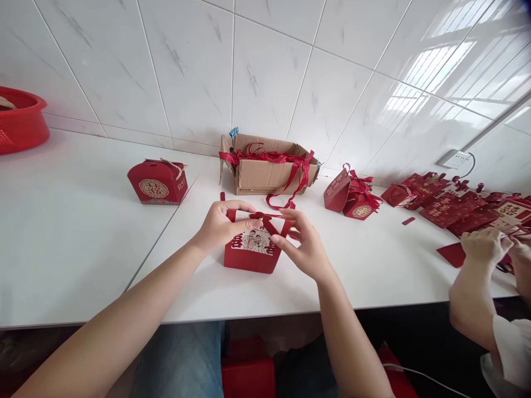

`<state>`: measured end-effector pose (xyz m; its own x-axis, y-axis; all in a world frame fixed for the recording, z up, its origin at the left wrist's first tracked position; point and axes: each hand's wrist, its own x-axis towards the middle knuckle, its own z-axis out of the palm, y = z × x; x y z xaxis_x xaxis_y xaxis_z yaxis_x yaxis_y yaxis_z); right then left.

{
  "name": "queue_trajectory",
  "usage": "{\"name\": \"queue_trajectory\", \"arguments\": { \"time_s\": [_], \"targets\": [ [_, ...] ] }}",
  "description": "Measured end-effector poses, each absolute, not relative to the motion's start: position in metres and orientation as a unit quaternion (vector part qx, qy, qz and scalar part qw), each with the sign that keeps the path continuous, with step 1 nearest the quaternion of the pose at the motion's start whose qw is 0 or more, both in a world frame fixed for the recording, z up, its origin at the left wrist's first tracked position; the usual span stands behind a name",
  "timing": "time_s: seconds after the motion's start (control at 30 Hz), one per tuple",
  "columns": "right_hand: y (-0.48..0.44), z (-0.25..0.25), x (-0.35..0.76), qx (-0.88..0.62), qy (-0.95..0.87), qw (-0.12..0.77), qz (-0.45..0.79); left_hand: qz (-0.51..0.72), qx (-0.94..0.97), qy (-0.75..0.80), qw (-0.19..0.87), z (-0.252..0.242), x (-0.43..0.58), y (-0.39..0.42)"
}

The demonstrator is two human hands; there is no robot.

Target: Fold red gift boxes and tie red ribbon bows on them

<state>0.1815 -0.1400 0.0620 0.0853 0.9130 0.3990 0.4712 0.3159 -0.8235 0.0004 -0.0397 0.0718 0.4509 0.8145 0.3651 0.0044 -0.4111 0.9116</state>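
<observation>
A red gift box printed with a cartoon couple stands upright on the white table in front of me. Across its top runs a red ribbon, gathered at the middle. My left hand is closed at the upper left of the box, thumb and forefinger pinching the ribbon near its middle. On the other side, my right hand curls round the upper right corner, its thumb in front and its fingers on the ribbon at the top. Part of the ribbon is hidden behind the right fingers.
Behind the box sits an open cardboard carton full of red ribbons, some hanging out. Another red gift box is at left, a red basket farther left. Several finished boxes stand right, near a co-worker's hands.
</observation>
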Motion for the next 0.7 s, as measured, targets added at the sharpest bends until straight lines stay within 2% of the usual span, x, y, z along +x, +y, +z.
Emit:
{"name": "queue_trajectory", "arguments": {
  "time_s": [0.13,0.3,0.7],
  "targets": [
    [-0.157,0.058,0.189,-0.630,-0.599,0.434,0.236,0.441,0.719,0.280,0.459,0.074,0.000,-0.043],
    [-0.168,0.064,0.191,-0.627,-0.630,0.396,0.231,0.447,0.722,0.259,0.459,0.073,0.000,-0.043],
    [-0.140,0.112,0.203,-0.497,-0.506,0.656,0.259,0.442,0.727,0.222,0.477,0.073,0.000,-0.047]
  ]
}}
